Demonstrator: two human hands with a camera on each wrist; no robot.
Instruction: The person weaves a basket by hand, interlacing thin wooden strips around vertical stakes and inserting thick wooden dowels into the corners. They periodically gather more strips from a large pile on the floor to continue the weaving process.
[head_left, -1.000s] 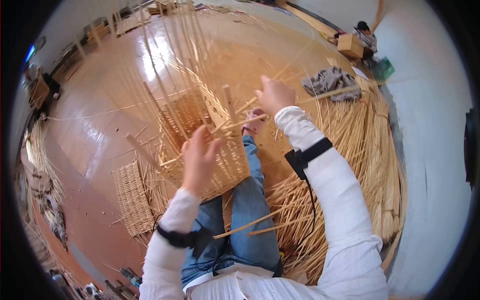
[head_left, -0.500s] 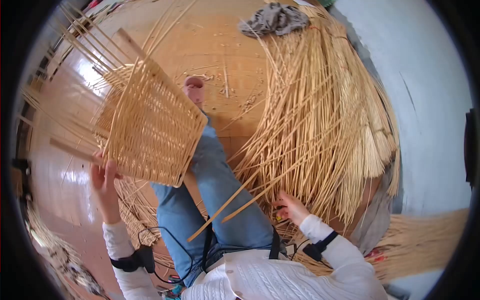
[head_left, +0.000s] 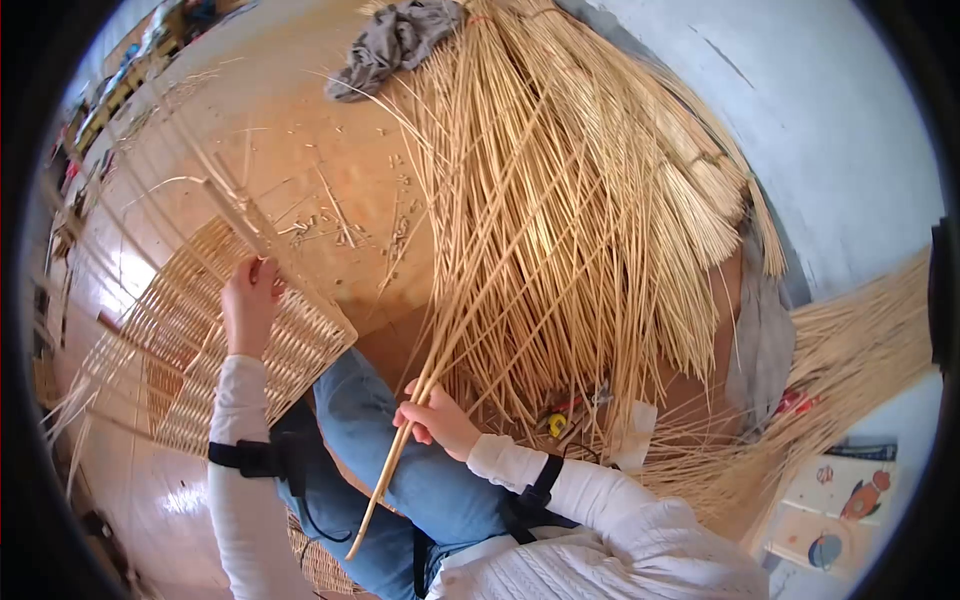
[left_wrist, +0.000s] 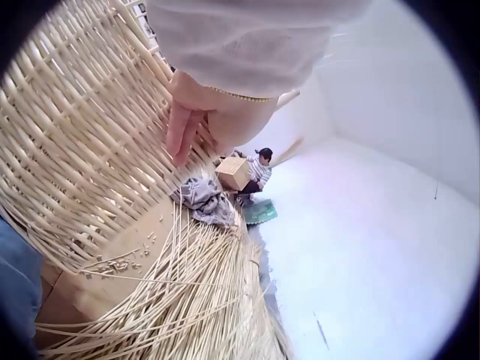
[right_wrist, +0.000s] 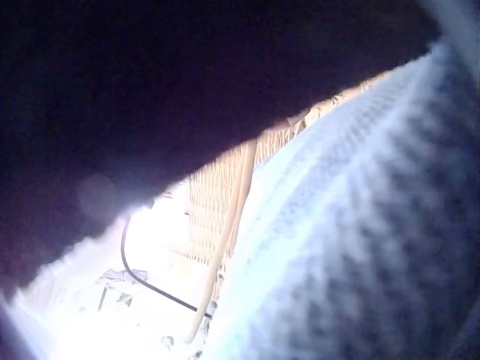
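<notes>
A half-woven wicker basket (head_left: 290, 350) leans tilted against the person's left side, its upright stakes pointing to the upper left. At the basket's upper edge, beside a thick wooden corner post (head_left: 235, 218), my left hand (head_left: 250, 305) grips the rim. In the left wrist view the fingers (left_wrist: 178, 135) of that hand bend over the woven wall. My right hand (head_left: 440, 420) pinches a couple of long wicker rods (head_left: 395, 455) over the thigh, their lower ends slanting toward the lap. The right wrist view is mostly dark, with a rod (right_wrist: 232, 202) crossing it.
A large heap of loose wicker rods (head_left: 560, 230) lies to the right, a grey cloth (head_left: 395, 45) at its far end. Near its foot sits a yellow tape measure (head_left: 557, 424). A white wall (head_left: 760, 120) borders the right; a person (left_wrist: 260, 171) sits farther off with a box.
The view has turned right. The right hand left the basket, reached to the heap and now holds rods over the thigh. The basket tipped onto its side, the left hand still at its rim.
</notes>
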